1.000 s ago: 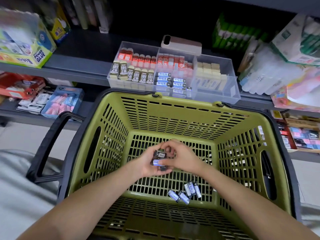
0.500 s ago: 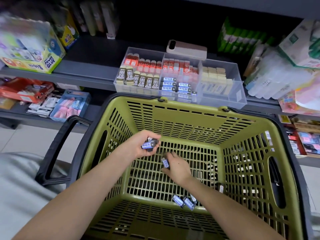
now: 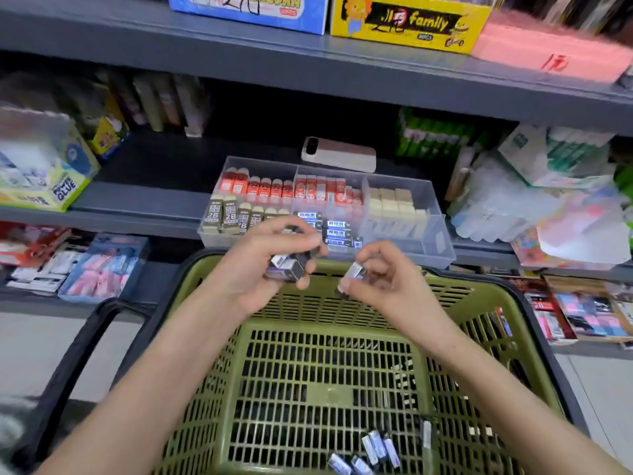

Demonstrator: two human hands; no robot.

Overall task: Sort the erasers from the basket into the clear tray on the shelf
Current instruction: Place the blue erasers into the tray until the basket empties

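Green basket (image 3: 479, 289) below | left hand (image 3: 263, 265) grips eraser bundle (image 3: 286, 267) | right hand (image 3: 387, 279) pinches 1 eraser (image 3: 354, 272) | clear tray (image 3: 435, 248) beyond

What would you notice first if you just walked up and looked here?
The big green basket fills the bottom of the view, with loose erasers lying on its floor near the viewer. Over its far rim, the left hand grips a bunch of erasers and the right hand pinches a single eraser. Behind them the clear tray sits on the shelf, packed with rows of erasers.
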